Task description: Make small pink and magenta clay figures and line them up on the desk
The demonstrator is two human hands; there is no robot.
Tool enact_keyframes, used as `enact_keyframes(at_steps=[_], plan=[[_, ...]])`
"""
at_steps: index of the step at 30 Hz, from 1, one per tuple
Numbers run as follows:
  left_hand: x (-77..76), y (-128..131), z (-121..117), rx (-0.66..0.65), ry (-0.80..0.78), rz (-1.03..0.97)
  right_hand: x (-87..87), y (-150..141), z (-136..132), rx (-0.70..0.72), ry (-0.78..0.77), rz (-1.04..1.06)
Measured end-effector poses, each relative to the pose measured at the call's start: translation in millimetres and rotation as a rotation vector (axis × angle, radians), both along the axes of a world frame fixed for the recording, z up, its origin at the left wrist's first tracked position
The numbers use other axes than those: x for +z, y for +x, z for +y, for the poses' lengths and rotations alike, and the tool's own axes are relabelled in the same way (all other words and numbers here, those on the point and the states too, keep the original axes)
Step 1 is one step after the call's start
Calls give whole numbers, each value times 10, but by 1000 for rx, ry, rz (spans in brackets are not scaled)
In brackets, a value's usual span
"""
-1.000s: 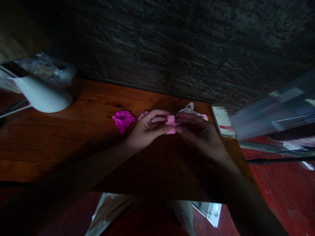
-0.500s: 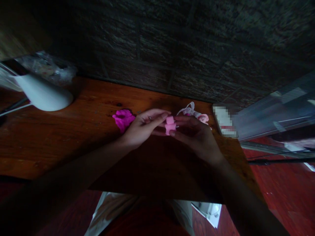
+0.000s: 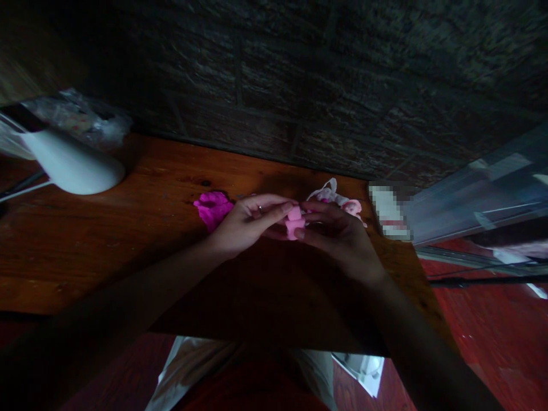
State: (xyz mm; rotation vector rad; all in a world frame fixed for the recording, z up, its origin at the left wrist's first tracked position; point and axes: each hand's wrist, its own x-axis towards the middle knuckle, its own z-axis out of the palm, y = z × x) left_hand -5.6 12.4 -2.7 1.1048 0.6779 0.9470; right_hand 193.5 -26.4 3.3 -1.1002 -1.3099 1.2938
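Observation:
Both my hands meet over the middle of a wooden table (image 3: pixel 128 228), pinching a small light-pink lump (image 3: pixel 294 221) between them. My left hand (image 3: pixel 248 221), with a ring on one finger, grips the lump from the left with thumb and fingers. From the right, my right hand (image 3: pixel 338 237) holds the same lump at its fingertips. A crumpled magenta piece (image 3: pixel 212 207) lies on the table just left of my left hand. Behind my right hand sits a small heap of white and pink material (image 3: pixel 338 197).
A white rounded object (image 3: pixel 72 165) with a crinkled clear plastic bag (image 3: pixel 81 117) behind it stands at the table's far left. A dark brick wall (image 3: pixel 299 80) backs the table. A whitish card or box (image 3: pixel 387 214) and a glass-like panel (image 3: pixel 483 188) lie at right.
My hands have closed in a little tighter on the pink lump, which has shifted slightly; the fingers have been working it. Everything else stays put.

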Motion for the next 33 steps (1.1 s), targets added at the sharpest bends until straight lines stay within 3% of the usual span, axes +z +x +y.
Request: enact_keyframes(at_steps=[12, 16, 25, 33], plan=[[32, -23, -12, 1, 137, -21, 113, -3, -73, -30, -60, 79], [46, -8, 0, 1, 109, -12, 110, -7, -74, -8, -33, 50], [28, -18, 21, -45, -132, -30, 33, -57, -98, -31, 134, -189], [56, 8, 10, -45, -156, 92, 115, -7, -137, -38, 367, -438]])
